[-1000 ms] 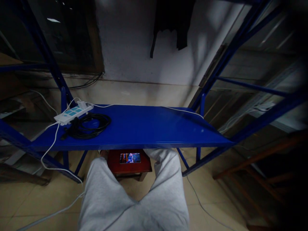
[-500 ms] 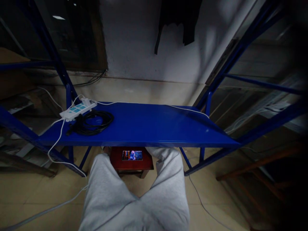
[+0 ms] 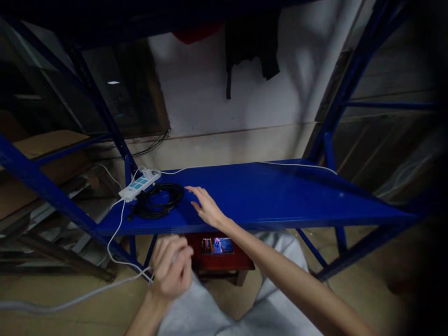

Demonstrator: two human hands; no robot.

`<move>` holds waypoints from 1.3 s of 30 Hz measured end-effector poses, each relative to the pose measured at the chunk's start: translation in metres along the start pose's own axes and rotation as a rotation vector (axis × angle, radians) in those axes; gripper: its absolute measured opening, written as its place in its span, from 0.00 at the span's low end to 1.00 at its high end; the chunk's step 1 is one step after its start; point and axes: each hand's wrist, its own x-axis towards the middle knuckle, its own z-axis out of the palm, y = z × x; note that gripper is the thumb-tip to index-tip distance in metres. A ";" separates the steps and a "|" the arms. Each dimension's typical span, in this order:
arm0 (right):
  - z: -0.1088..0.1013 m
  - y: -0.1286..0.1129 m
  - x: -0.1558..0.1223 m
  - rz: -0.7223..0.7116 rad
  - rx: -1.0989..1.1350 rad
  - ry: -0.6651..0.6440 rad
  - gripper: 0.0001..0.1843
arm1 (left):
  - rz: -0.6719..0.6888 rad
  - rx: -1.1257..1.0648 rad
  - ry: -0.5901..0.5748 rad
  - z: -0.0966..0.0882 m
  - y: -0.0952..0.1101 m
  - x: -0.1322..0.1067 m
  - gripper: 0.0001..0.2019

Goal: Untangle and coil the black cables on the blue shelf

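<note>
My right hand (image 3: 206,206) lies flat on the blue metal shelf (image 3: 280,196), fingers stretched out toward the coiled black cable (image 3: 159,201), a short gap from it. Beside the coil lies a white power strip (image 3: 139,185) with teal sockets and a white cord running off the shelf edge. My left hand (image 3: 171,267) hovers below the shelf's front edge with its fingers curled together; I cannot make out anything in it. Under the shelf a lit phone (image 3: 217,245) rests on a red stool (image 3: 220,259).
Blue rack uprights (image 3: 105,116) frame the shelf on both sides. A dark garment (image 3: 250,42) hangs on the white wall behind. White and grey cords (image 3: 70,298) trail over the tiled floor at left. My grey trousers (image 3: 210,308) fill the bottom.
Both hands have come into view: the right arm reached forward onto the shelf, the left rose below its edge. The camera tilted up and shifted right.
</note>
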 end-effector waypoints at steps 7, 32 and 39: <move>0.057 0.048 0.049 -0.134 -0.286 -0.264 0.10 | -0.404 -0.017 0.218 0.055 -0.063 0.034 0.18; -0.058 0.063 -0.003 -0.135 -0.614 0.232 0.12 | 0.253 0.333 -0.317 0.126 -0.091 0.128 0.14; -0.061 0.095 -0.029 0.079 -0.667 0.106 0.12 | 0.160 0.185 -0.547 0.178 -0.088 0.097 0.11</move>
